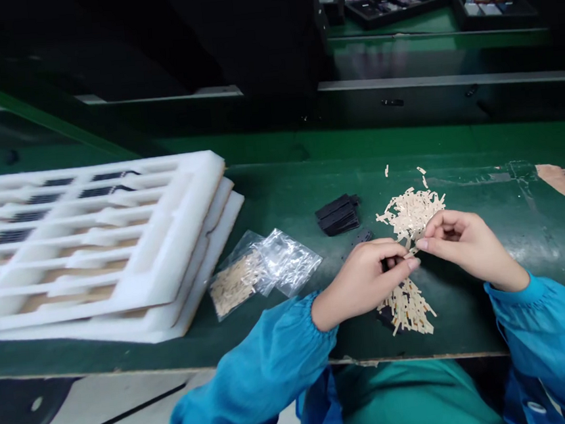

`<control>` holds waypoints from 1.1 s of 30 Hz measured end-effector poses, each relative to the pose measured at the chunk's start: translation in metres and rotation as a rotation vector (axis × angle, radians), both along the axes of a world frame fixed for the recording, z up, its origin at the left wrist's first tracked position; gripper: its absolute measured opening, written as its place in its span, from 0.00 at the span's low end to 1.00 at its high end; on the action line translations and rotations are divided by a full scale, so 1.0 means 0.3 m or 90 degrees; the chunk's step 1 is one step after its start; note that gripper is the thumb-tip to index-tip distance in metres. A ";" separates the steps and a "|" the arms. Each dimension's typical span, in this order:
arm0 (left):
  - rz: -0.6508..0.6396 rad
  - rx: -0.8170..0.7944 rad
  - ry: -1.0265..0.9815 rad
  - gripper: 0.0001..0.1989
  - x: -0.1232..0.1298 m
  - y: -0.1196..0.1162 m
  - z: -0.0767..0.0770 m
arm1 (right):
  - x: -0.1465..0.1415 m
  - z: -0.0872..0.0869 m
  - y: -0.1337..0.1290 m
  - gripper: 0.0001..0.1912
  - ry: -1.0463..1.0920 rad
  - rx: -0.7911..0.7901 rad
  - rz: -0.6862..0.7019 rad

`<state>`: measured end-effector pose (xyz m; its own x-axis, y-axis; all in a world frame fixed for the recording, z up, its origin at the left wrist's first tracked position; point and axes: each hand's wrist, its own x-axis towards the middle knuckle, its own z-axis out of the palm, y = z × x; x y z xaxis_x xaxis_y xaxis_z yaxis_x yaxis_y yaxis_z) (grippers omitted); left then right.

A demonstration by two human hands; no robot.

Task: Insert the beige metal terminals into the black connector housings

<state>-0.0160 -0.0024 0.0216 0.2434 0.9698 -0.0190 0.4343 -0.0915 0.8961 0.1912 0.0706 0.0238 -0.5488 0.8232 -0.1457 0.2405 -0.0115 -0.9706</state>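
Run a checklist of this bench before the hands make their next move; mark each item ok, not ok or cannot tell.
1. Left hand and right hand together at the small pale piece: ok.
2. Upper pale pile close to the hands: ok.
3. All pale pieces gathered: not ok; stray pieces lie beyond the upper pile.
4. Dark strips grouped together: ok, left of that pile.
5. Plastic bags sealed: cannot tell.
6. White foam trays squarely stacked: not ok, edges offset.
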 end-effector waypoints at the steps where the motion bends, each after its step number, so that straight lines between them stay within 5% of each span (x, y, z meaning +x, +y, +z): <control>1: 0.023 -0.009 -0.037 0.12 0.002 -0.001 0.002 | -0.004 0.004 0.000 0.15 0.027 -0.019 -0.021; 7: 0.126 -0.017 -0.161 0.11 -0.003 -0.002 0.011 | -0.019 0.008 -0.003 0.16 0.069 -0.061 -0.046; 19: -0.012 0.098 0.094 0.15 -0.017 -0.004 0.025 | -0.027 -0.004 -0.047 0.05 0.037 -0.115 0.081; 25: 0.157 0.098 0.035 0.05 -0.002 0.000 -0.002 | -0.038 -0.027 -0.048 0.05 0.052 -0.050 0.028; 33: 0.076 0.255 0.076 0.13 -0.023 0.014 -0.036 | -0.073 -0.045 -0.050 0.06 0.012 0.089 -0.049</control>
<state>-0.0230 0.0019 0.0109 0.1473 0.9273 0.3440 0.5609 -0.3648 0.7431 0.1691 0.0555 0.0103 -0.4845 0.8746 -0.0172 0.2262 0.1063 -0.9683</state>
